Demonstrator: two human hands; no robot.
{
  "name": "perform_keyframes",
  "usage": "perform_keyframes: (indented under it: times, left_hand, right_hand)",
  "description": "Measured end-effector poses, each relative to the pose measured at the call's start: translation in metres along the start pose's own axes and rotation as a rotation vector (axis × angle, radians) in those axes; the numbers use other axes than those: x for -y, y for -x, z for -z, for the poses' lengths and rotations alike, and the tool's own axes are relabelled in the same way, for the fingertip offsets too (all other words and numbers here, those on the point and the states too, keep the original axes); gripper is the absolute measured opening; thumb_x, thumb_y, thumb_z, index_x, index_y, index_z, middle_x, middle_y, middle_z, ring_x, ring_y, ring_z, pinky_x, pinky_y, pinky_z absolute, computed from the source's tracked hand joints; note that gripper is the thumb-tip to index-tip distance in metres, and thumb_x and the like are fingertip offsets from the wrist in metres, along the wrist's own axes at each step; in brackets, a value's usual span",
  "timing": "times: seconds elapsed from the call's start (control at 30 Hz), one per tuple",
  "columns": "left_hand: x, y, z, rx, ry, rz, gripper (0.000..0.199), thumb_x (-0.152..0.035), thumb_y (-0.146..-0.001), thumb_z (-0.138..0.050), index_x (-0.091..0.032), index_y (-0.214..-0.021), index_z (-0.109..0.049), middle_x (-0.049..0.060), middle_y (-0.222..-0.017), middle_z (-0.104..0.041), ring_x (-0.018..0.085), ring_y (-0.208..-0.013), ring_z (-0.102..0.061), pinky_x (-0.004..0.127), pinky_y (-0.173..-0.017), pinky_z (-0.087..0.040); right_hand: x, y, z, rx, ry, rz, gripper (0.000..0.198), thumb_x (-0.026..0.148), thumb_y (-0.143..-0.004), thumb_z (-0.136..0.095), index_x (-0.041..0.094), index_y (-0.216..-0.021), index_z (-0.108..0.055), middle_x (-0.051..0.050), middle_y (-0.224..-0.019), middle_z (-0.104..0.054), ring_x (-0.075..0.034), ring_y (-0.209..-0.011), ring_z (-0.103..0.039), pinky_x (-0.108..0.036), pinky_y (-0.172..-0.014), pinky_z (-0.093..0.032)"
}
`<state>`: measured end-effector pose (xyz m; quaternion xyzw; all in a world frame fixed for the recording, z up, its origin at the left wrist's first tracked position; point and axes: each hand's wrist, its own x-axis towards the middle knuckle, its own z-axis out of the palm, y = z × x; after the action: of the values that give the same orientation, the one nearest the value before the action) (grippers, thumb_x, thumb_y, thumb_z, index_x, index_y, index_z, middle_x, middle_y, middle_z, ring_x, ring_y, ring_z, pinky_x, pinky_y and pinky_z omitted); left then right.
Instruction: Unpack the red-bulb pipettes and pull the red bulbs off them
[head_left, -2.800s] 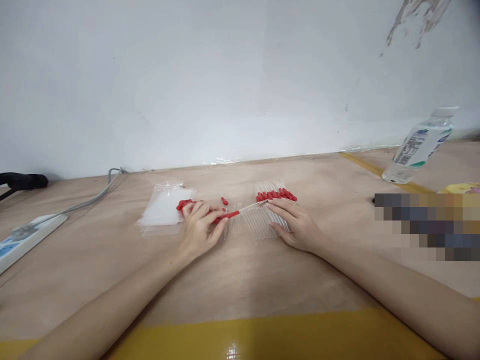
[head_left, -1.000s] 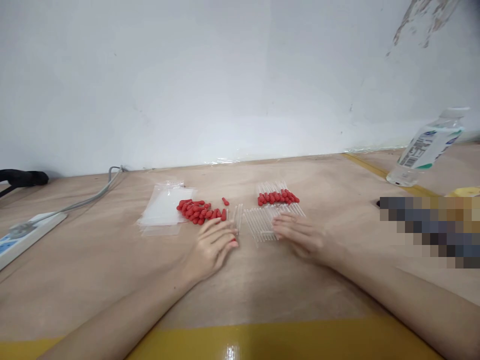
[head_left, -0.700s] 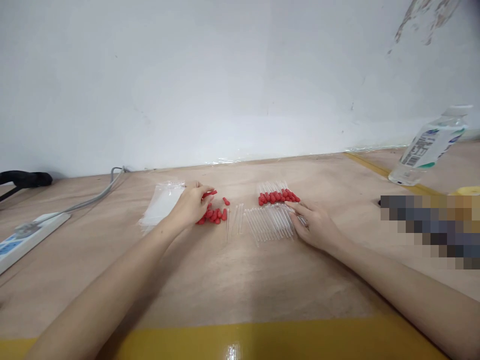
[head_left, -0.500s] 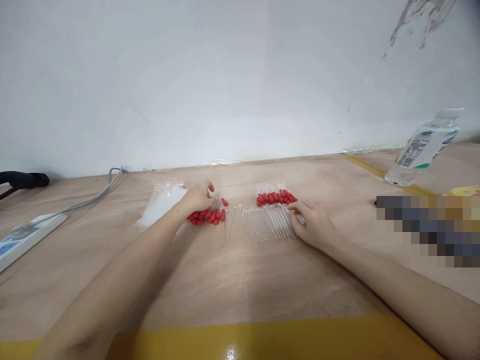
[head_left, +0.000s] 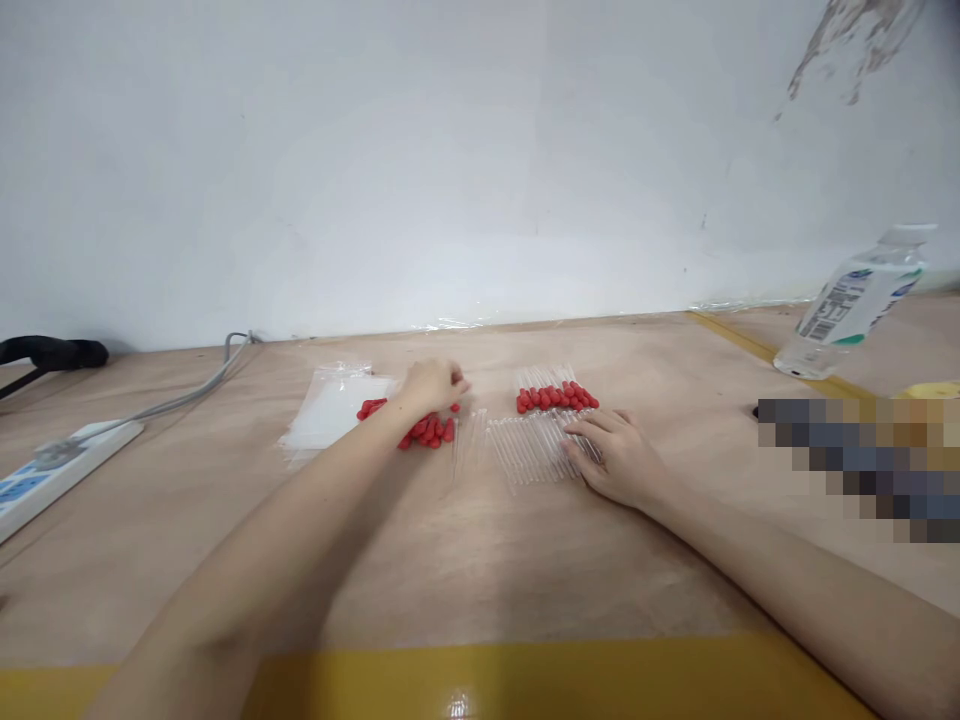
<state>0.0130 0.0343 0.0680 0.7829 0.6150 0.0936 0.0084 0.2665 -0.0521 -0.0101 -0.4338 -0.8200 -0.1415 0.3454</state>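
Observation:
My left hand [head_left: 436, 384] is over the right end of a pile of red rubber dropper bulbs [head_left: 429, 432]. Its fingers are curled in, and whatever they hold, if anything, is hidden. A single red bulb [head_left: 454, 407] shows just below the fingers. My right hand [head_left: 619, 458] rests at the right end of a row of clear thin tubes [head_left: 525, 450], fingers spread and tips touching the tubes. Behind that row lie finished-looking droppers, clear tubes with red bulbs [head_left: 555, 397] on their near ends. A few loose tubes [head_left: 469, 437] lie between the pile and the row.
Clear plastic bags [head_left: 319, 408] lie left of the bulb pile. A power strip [head_left: 75, 465] with a grey cable [head_left: 187, 393] is at the left. On the right stands a tilted-looking plastic bottle [head_left: 847, 310], near a blurred-out patch. A white wall [head_left: 450, 180] closes the back.
My left hand has moved right from over the bulb pile, its fingers curled. My right hand has shifted slightly left over the tubes, with its fingers more spread.

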Motion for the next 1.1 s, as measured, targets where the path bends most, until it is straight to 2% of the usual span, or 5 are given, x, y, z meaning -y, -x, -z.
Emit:
perform_keyframes:
  times: [0.3,0.57,0.77,0.97,1.1]
  left_hand:
    - [-0.059,-0.015,-0.028,0.082,0.136,-0.029,0.049,-0.066,-0.066,-0.047,-0.020,-0.071,-0.061,0.004,-0.076,-0.066,0.024,-0.082,-0.058,0.045,-0.088,-0.031]
    - [-0.068,-0.021,-0.037,0.119,0.186,0.025,0.038,-0.056,-0.067,-0.053,-0.019,-0.061,-0.060,0.003,-0.066,-0.065,0.023,-0.078,-0.059,0.045,-0.091,-0.029]
    - [-0.055,0.007,-0.026,-0.009,0.234,0.078,0.036,-0.049,-0.077,-0.044,-0.019,-0.068,-0.062,0.003,-0.074,-0.065,0.021,-0.079,-0.057,0.043,-0.088,-0.029]
    - [-0.016,0.082,-0.018,-0.331,0.145,-0.293,0.023,-0.039,-0.078,-0.052,-0.018,-0.074,-0.061,0.003,-0.078,-0.060,0.019,-0.084,-0.053,0.039,-0.083,-0.027]
    - [-0.004,0.117,-0.028,-0.467,0.095,-0.512,0.017,-0.032,-0.080,-0.053,-0.018,-0.074,-0.060,0.002,-0.074,-0.059,0.016,-0.078,-0.052,0.038,-0.083,-0.025]
  right_hand:
    - [0.005,-0.003,-0.001,0.014,0.060,0.007,0.026,0.039,-0.083,-0.047,0.019,-0.088,-0.064,-0.005,-0.075,-0.062,-0.017,-0.076,-0.054,-0.033,-0.074,-0.032]
    - [0.007,-0.004,0.000,-0.007,0.076,-0.053,0.031,0.041,-0.083,-0.046,0.018,-0.096,-0.063,-0.005,-0.079,-0.061,-0.016,-0.077,-0.053,-0.032,-0.075,-0.030]
    - [0.004,-0.004,0.001,-0.095,0.021,-0.063,0.028,0.036,-0.082,-0.049,0.019,-0.102,-0.060,-0.007,-0.090,-0.061,-0.019,-0.087,-0.054,-0.036,-0.081,-0.035]
    - [0.007,-0.006,0.002,-0.109,-0.121,0.125,0.050,0.032,-0.082,-0.049,0.015,-0.128,-0.038,-0.012,-0.125,-0.047,-0.022,-0.116,-0.042,-0.039,-0.096,-0.037]
    - [0.021,-0.007,0.005,-0.002,-0.112,0.301,0.054,0.034,-0.083,-0.049,0.013,-0.130,-0.036,-0.011,-0.130,-0.045,-0.023,-0.124,-0.035,-0.043,-0.103,-0.030]
